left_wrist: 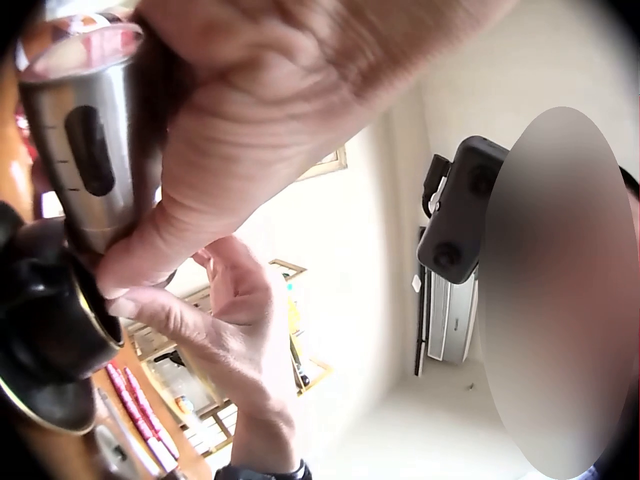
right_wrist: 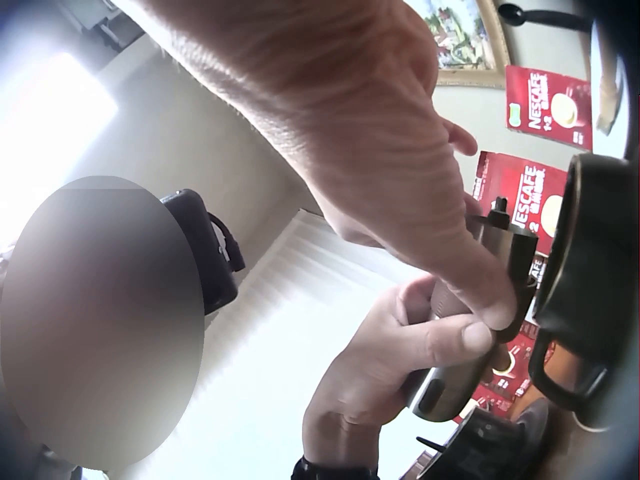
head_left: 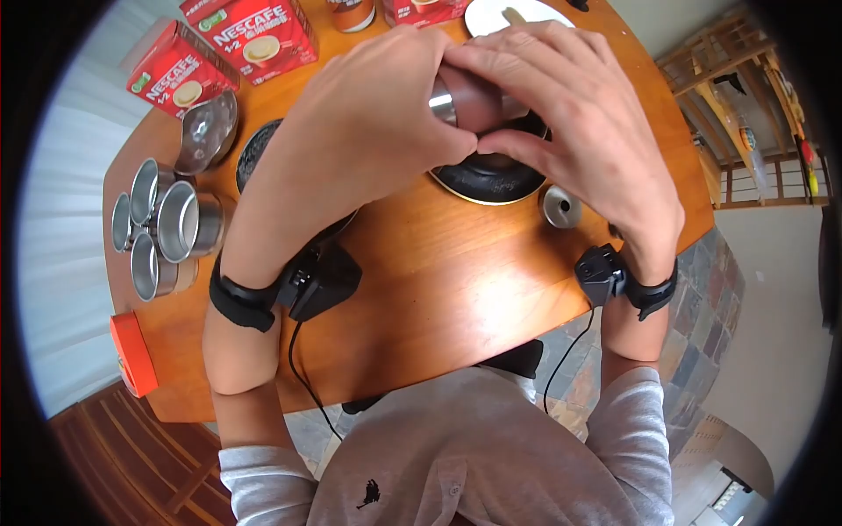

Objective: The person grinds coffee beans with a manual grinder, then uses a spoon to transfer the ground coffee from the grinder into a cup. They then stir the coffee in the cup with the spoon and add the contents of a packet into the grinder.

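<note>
Both hands hold a cylindrical hand coffee grinder (head_left: 478, 101) tilted over the table. My left hand (head_left: 360, 131) grips its steel end, where the left wrist view shows a dark oval window (left_wrist: 90, 150) with marks beside it. Around the other end curl the fingers of my right hand (head_left: 570, 105); a short spindle (right_wrist: 498, 210) sticks out there in the right wrist view. The two thumbs meet on the near side of the body. Below the grinder stands a black cup (left_wrist: 70, 310) on a black saucer (head_left: 487, 186), mostly covered by the hands in the head view.
A small round metal part (head_left: 561, 207) with a dark centre lies beside the saucer. At left are several steel cups (head_left: 180, 223), a clear bowl (head_left: 209, 131) and an orange box (head_left: 133, 355). Red Nescafe boxes (head_left: 254, 39) and a white plate (head_left: 491, 16) stand at the back.
</note>
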The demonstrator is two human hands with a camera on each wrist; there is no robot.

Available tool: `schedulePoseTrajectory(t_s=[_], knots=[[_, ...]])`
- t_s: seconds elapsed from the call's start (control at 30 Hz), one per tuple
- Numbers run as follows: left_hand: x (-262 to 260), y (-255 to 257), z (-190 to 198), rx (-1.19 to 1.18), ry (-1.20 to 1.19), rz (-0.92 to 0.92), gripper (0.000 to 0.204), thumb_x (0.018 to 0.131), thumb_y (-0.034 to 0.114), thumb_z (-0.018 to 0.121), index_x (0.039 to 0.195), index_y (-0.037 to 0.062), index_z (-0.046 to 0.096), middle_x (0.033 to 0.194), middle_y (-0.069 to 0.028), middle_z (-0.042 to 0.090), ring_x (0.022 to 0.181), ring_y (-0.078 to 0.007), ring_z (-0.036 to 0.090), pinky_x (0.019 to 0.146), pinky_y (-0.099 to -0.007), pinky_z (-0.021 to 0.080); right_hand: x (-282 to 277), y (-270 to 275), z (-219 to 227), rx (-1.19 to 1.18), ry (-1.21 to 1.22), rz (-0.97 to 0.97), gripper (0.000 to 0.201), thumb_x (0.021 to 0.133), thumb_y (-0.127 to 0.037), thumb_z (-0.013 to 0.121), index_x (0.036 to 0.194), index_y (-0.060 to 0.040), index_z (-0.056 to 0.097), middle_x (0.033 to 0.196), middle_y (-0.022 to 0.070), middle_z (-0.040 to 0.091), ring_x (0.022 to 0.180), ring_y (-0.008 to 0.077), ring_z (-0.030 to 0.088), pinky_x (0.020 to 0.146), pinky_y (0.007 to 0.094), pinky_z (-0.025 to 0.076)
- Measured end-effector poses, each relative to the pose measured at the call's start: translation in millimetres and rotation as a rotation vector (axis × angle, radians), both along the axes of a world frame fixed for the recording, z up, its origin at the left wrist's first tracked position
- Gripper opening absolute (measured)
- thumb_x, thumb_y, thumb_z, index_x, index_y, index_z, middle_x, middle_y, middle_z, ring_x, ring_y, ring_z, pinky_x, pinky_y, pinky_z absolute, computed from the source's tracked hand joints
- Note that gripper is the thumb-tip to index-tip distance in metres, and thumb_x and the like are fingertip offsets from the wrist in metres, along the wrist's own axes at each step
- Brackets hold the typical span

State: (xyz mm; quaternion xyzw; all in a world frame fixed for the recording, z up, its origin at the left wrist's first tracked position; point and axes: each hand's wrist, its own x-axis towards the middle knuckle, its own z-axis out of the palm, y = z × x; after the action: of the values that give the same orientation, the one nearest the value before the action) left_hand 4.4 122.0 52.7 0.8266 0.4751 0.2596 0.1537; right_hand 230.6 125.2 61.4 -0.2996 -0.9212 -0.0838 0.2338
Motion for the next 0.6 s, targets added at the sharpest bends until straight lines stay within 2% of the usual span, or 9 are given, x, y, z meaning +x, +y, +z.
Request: schedulePoseTrajectory(t_s=[0.07,0.1,0.2,0.3,0.4,0.5,0.53,0.6], knots=[[3,0,2,-0.050,-0.037,0.006,0.055,0.075,0.015,0.085,0.124,0.0006,0.063,0.108,-0.0195,0.072,0.102,-0.0324,0.072,0.090,-0.0388,0.056,-3,-3,-4,-0.039,0.061,-0.028,0.077,0.069,-0.022,0.086,0.143,-0.0110,0.064,0.125,0.0073,0.068,0.120,0.0324,0.060,0.105,0.0434,0.045],[4,0,3,-0.076,-0.055,0.010,0.055,0.075,0.015,0.085,0.124,0.0009,0.063,0.108,-0.0196,0.072,0.101,-0.0328,0.072,0.090,-0.0389,0.055,-4,-4,-6,-0.046,0.073,-0.035,0.077,0.069,-0.021,0.086,0.142,-0.0112,0.065,0.125,0.0073,0.068,0.120,0.0323,0.060,0.105,0.0436,0.046],[4,1,3,-0.026,-0.066,-0.026,0.060,0.075,0.015,0.085,0.129,0.0003,0.063,0.109,-0.0163,0.072,0.097,-0.0278,0.073,0.087,-0.0364,0.057,-4,-3,-10,-0.059,0.104,-0.047,0.076,0.067,-0.016,0.088,0.140,-0.0114,0.066,0.124,0.0071,0.068,0.116,0.0325,0.060,0.103,0.0438,0.048],[4,-2,21,-0.209,-0.139,-0.018,0.063,0.081,0.017,0.085,0.137,0.0004,0.060,0.112,-0.0100,0.073,0.097,-0.0188,0.072,0.084,-0.0320,0.057,3,3,-15,-0.101,0.172,-0.010,0.076,0.065,-0.013,0.089,0.138,-0.0091,0.066,0.123,0.0082,0.069,0.114,0.0331,0.061,0.100,0.0438,0.050],[0,-1,30,-0.350,-0.393,-0.024,0.064,0.086,0.020,0.085,0.142,0.0005,0.059,0.115,-0.0054,0.072,0.098,-0.0122,0.069,0.080,-0.0270,0.057,13,11,-24,-0.202,0.300,-0.016,0.060,0.071,-0.015,0.089,0.126,-0.0080,0.068,0.114,0.0083,0.071,0.112,0.0315,0.064,0.101,0.0471,0.050],[-3,1,42,-0.478,-0.548,0.001,0.060,0.089,0.018,0.086,0.140,0.0008,0.060,0.117,-0.0054,0.071,0.097,-0.0116,0.070,0.080,-0.0249,0.056,17,13,-28,-0.374,0.513,0.002,0.057,0.072,-0.021,0.090,0.123,-0.0047,0.071,0.116,0.0126,0.073,0.112,0.0341,0.066,0.109,0.0482,0.049],[-1,1,41,-0.476,-0.614,-0.053,0.059,0.089,0.016,0.086,0.139,0.0005,0.061,0.117,-0.0056,0.072,0.097,-0.0117,0.070,0.081,-0.0248,0.056,18,15,-35,-0.459,0.627,0.000,0.060,0.074,-0.027,0.090,0.126,-0.0041,0.071,0.118,0.0139,0.075,0.116,0.0310,0.068,0.115,0.0448,0.046],[5,4,30,-0.469,-0.746,-0.160,0.055,0.089,0.013,0.085,0.137,0.0000,0.062,0.115,-0.0059,0.074,0.097,-0.0117,0.071,0.082,-0.0246,0.056,20,14,-34,-0.592,0.708,-0.037,0.060,0.074,-0.028,0.091,0.126,-0.0042,0.071,0.115,0.0134,0.075,0.114,0.0284,0.069,0.112,0.0421,0.047]])
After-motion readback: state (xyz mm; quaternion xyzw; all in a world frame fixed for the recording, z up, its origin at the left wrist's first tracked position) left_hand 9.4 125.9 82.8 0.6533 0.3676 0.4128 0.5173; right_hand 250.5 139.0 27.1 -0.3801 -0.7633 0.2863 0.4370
